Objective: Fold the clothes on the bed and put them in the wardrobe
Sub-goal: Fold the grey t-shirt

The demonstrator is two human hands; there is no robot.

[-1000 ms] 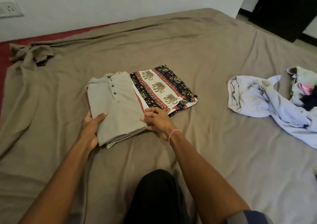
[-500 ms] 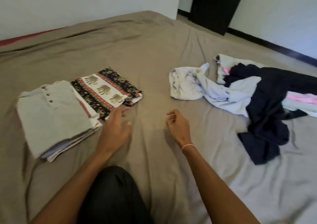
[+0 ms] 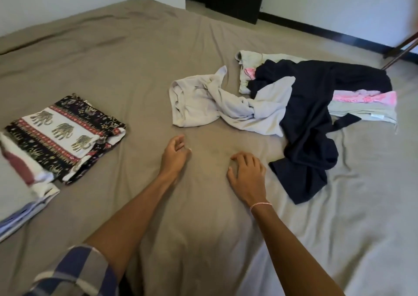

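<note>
Both hands empty, fingers loosely curled: left hand [image 3: 174, 154], right hand [image 3: 247, 171]. Crumpled pale lavender cotton shirt [image 3: 217, 102] lies just ahead, nearer the left hand, long axis left-right.

One bed [image 3: 135, 58]. On the bed's left side, two folded lots: one elephant-print cloth [image 3: 65, 132] and one stack [image 3: 15, 182], its layers uncountable. On the bed's right side, one loose heap of at least three garments: one lilac garment [image 3: 203, 101], one navy garment [image 3: 309, 119], one green-and-pink garment [image 3: 362, 107]. At the bed's middle, two grips: left grip [image 3: 174, 155], right grip [image 3: 247, 171].
</note>
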